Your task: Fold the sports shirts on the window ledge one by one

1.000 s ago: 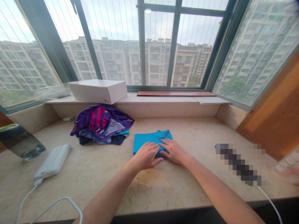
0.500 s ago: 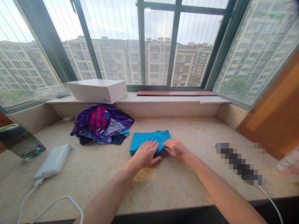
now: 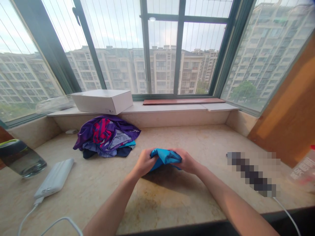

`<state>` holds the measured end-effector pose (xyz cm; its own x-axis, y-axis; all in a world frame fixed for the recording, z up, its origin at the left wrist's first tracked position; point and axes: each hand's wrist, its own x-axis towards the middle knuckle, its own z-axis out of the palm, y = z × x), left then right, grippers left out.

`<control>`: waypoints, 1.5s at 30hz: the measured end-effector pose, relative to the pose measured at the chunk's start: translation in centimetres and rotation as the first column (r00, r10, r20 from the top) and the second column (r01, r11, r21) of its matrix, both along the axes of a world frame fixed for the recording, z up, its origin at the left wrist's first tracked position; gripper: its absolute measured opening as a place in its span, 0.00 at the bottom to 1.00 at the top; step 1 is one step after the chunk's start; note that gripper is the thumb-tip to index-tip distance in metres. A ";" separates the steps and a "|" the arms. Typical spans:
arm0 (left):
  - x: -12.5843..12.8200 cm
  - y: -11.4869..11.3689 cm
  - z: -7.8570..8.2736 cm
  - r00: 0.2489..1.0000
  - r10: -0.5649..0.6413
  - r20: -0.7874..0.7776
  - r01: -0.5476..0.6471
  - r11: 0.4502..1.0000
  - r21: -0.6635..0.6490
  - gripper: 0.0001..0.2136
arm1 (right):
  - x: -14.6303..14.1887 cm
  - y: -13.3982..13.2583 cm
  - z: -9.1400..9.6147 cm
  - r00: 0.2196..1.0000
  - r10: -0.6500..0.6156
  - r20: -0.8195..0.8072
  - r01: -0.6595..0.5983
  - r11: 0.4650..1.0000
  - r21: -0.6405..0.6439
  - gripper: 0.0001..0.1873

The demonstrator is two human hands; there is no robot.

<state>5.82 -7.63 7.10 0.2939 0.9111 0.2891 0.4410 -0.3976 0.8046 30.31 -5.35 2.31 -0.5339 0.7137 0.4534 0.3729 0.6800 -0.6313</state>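
Observation:
A bright blue piece of folded clothing [image 3: 165,156] is held just above the counter, between my two hands. My left hand [image 3: 145,161] grips its left end, the thumb on the near side. On the right end my right hand [image 3: 187,160] is closed, fingers behind the fabric. The cloth bulges and creases in the middle, and its shadow falls on the stone below. What kind of garment it is, the folds do not show. Left of my hands lies a heap of crumpled clothes [image 3: 108,137] in purple, red, grey-blue and navy.
On the stone counter [image 3: 98,186] stand a dark bottle [image 3: 22,159] and a white power bank [image 3: 54,178] with a cable at left. At right lie a pixelated dark object [image 3: 252,173] and a clear bottle [image 3: 304,168]. A white box [image 3: 102,101] rests on the sill.
The blue cloth lay flat under my left hand, with my right hand at its corner. Now both hands grip its ends and it is lifted and bunched. The view has tilted slightly up.

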 end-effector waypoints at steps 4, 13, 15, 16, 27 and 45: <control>-0.5 -0.7 1.1 0.951 -0.108 0.290 0.194 0.938 -0.286 0.17 | 0.7 -1.0 2.5 0.971 0.049 -0.236 -0.141 0.910 -0.391 0.23; -1.2 0.7 -0.3 0.956 0.059 0.289 0.088 0.878 -0.470 0.32 | 1.4 0.2 2.5 0.884 -0.230 -0.407 -0.154 0.679 -0.718 0.26; -1.1 1.5 -1.6 0.976 0.195 0.096 -0.163 0.951 -0.264 0.29 | 1.5 1.3 1.1 0.926 -0.331 -0.183 0.146 0.759 -0.635 0.29; -1.0 1.7 -2.1 0.973 0.230 0.011 -0.227 0.966 -0.124 0.26 | 1.7 1.9 0.4 0.918 -0.389 -0.073 0.283 0.775 -0.565 0.30; 2.1 -1.8 -3.4 0.733 -0.144 -0.665 0.294 0.948 0.118 0.34 | 8.6 3.8 -0.8 0.737 -0.577 0.352 0.663 0.718 -0.212 0.16; -1.8 1.8 -5.8 0.730 0.107 -0.675 0.106 0.958 0.267 0.27 | 3.5 0.8 -0.4 0.911 0.065 0.407 0.001 0.987 -0.161 0.40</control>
